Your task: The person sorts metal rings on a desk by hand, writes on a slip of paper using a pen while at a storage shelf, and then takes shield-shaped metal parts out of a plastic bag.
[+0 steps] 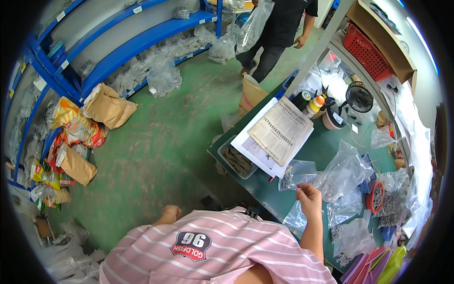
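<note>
My left hand (172,212) hangs over the floor beside my body, its fingers curled in and nothing seen in them. Over the near edge of the green table, my right hand (309,197) is raised with its fingers bent together. What it pinches, if anything, is too small to make out. Closest to it are a small clear bag (298,174) of metal parts and a larger clear plastic bag (347,165), also with small metal parts inside. A flat clear bag (296,218) lies under my right wrist.
Papers (282,130) and a tray with a brown cloth (236,162) lie at the table's left edge. A black fan (359,98) and a red ring-shaped item (376,197) stand right. Another person (279,33) walks behind. Blue shelves (142,42) and sacks (109,105) line the left.
</note>
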### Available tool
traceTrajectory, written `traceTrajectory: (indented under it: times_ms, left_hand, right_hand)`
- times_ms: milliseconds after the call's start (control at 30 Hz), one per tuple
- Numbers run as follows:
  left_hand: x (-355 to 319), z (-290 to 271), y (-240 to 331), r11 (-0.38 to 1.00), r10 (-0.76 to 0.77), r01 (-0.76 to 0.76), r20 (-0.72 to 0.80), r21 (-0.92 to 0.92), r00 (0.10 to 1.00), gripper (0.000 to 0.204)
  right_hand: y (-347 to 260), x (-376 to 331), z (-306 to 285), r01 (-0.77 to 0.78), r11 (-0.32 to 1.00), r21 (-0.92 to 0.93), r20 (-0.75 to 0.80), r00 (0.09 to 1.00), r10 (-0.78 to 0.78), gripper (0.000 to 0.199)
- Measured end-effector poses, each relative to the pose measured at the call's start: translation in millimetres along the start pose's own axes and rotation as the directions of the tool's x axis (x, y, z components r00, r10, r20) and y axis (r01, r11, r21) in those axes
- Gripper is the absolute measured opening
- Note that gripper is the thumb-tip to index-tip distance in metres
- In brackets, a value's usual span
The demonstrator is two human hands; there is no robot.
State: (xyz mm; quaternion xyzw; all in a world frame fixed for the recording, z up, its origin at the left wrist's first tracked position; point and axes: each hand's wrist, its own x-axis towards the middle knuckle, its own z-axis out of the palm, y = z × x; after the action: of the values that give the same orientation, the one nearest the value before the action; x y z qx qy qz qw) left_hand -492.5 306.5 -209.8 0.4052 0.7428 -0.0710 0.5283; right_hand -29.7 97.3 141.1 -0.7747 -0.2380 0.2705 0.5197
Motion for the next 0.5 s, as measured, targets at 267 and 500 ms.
traceTrajectory:
  times_ms: [267, 500]
  left_hand:
    - [-90.8, 34.4, 145.5, 0.77, 0.32, -0.236, 0.039, -0.593, 0.946, 0.024]
    - [-114.7, 13.0, 145.4, 0.759, 0.241, -0.157, 0.048, -0.632, 0.969, 0.023]
  right_hand:
    - [-17.5, 64.1, 0.9, 0.165, 0.985, -0.056, 0.123, 0.98, -0.157, 0.042]
    - [-43.6, 103.1, 4.7, 0.306, 0.952, 0.031, -0.075, 0.95, -0.303, 0.071]
